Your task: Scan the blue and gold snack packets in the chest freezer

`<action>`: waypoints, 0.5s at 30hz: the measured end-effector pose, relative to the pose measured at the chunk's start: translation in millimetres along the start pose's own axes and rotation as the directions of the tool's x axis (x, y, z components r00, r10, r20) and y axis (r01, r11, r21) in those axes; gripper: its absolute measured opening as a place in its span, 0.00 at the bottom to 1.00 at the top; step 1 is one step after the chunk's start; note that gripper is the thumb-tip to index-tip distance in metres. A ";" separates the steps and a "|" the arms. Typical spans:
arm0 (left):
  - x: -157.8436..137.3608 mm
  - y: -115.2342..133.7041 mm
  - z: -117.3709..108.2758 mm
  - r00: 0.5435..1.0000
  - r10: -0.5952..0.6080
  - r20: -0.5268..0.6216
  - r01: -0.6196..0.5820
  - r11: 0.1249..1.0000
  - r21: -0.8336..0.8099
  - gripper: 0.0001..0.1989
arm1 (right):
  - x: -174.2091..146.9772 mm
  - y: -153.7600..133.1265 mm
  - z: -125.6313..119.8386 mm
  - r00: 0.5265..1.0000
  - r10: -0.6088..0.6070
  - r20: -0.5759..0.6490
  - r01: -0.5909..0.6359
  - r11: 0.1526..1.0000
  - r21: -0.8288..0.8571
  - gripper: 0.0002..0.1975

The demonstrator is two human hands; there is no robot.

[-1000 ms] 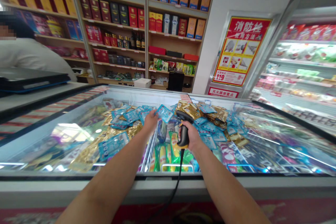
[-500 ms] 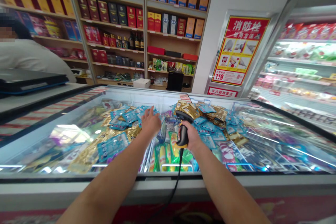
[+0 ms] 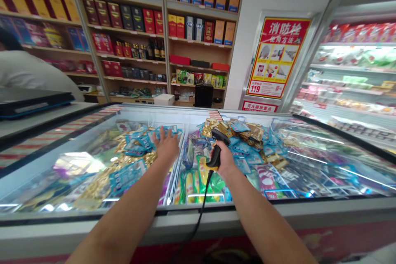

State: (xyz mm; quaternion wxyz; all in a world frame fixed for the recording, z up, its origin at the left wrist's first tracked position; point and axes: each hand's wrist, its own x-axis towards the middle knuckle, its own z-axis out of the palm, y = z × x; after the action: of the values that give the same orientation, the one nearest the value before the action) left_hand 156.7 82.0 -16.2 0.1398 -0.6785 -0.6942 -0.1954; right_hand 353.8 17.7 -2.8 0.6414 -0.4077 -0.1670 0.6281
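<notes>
My left hand (image 3: pixel 166 145) is open with fingers spread, over the left section of a chest freezer (image 3: pixel 198 210). Blue packets (image 3: pixel 136 142) lie just beyond and left of it, among gold packets (image 3: pixel 95 187); whether the fingertips touch them I cannot tell. My right hand (image 3: pixel 225 156) is wrapped round the handle of a black and yellow barcode scanner (image 3: pixel 215 154), its head tilted up and to the left. Below the scanner are green and yellow packets (image 3: pixel 193 181). More gold packets (image 3: pixel 218 127) and blue packets (image 3: pixel 243 146) are heaped beyond and right of it.
The scanner's cable (image 3: pixel 201 214) hangs over the freezer's front edge. A white wire divider (image 3: pixel 176 173) separates the sections. Glass lids (image 3: pixel 334 148) cover both sides. A person in a light top (image 3: pixel 34 74) is at the far left, behind a counter. Shelves of boxes (image 3: pixel 130 20) stand behind.
My left hand has moved left and its fingers have spread wider. The scanner stays in my right hand, turned slightly. The view has shifted a little to the right.
</notes>
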 end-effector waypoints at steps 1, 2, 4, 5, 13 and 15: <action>-1.0 1.6 -0.4 1.000 0.027 -0.014 -0.027 1.000 0.006 0.22 | 0.1 -0.1 0.2 1.000 -0.002 -0.006 0.002 1.000 0.006 0.08; -1.7 3.4 -0.5 0.998 0.054 -0.027 -0.054 0.998 0.011 0.21 | -0.3 -0.2 0.6 1.000 -0.003 -0.012 0.003 1.000 0.010 0.08; -2.0 8.1 0.0 0.992 0.112 -0.051 -0.112 0.994 0.012 0.21 | -1.8 -0.7 1.8 1.000 -0.005 -0.019 0.005 1.000 0.014 0.09; -1.3 11.5 0.6 0.987 0.146 -0.063 -0.146 0.989 0.003 0.22 | -2.5 -0.9 2.4 1.000 -0.008 -0.019 0.009 1.000 0.017 0.09; 29.2 73.9 15.6 0.981 0.180 0.075 -0.145 0.930 -0.338 0.19 | -0.7 -3.9 3.8 0.999 -0.013 -0.046 0.015 0.999 0.036 0.09; 40.5 88.3 22.2 0.974 0.110 0.198 -0.014 0.901 -0.434 0.17 | 0.9 -4.7 3.5 0.998 -0.011 -0.056 0.013 0.999 0.032 0.10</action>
State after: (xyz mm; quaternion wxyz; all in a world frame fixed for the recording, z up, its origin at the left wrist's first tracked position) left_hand 244.7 128.4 -10.0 -0.0839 -0.7316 -0.6231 -0.2635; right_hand 354.6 20.2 2.5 0.6561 -0.4138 -0.1413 0.6151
